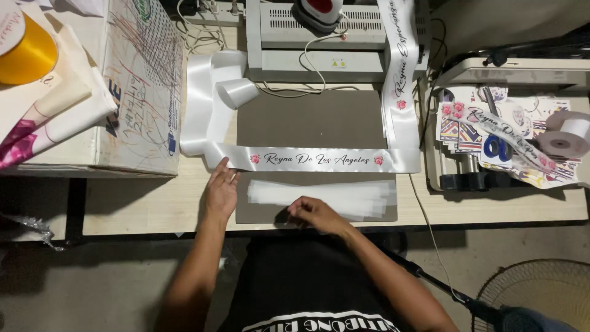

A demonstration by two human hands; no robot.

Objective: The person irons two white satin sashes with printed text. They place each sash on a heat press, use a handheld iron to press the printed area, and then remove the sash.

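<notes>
A pale wooden worktable stands in a dim room with a grey concrete floor; a floor fan sits at the lower right. On the table lies a brown-grey mat, and across it runs a white satin sash printed with script lettering and pink roses, one end looping at the left, the other climbing over a white press machine at the back. The left hand lies flat, fingers spread, on the sash's left end. The right hand pinches the near edge of a stack of clear plastic strips on the mat's front. A scribbled cardboard box stands left, a yellow ribbon roll beside it.
</notes>
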